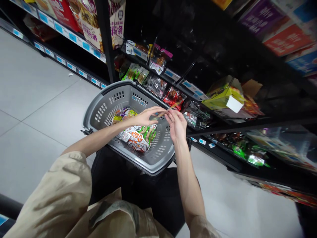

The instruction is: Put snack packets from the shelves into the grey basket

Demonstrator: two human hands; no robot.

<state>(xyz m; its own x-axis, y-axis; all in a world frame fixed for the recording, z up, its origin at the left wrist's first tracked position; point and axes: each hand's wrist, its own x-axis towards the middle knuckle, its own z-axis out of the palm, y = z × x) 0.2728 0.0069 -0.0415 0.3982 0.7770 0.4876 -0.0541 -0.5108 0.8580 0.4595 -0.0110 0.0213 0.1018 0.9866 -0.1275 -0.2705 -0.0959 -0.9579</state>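
Over the grey shopping basket (163, 158), my two hands are close together at a thin, yellowish snack packet (176, 105), seen nearly edge-on and partly hidden by fingers. My right hand (177, 124) pinches it with bent fingertips. Reaching in from the left, my left hand (146, 116) has its fingers stretched out and its thumb apart, right beside the packet's near end. Below them, inside the basket, lie several snack packets (136, 137) in white, orange, green and yellow. The packet's print is too blurred to read.
Black store shelves (158, 19) rise just beyond the basket, with red snack packets (174, 96) and green packets (135, 72) on a low tier. An opened yellow-green carton (225, 96) stands farther right. The basket rests by my dark-trousered legs (158, 191); pale floor tiles (37, 99) spread at left.
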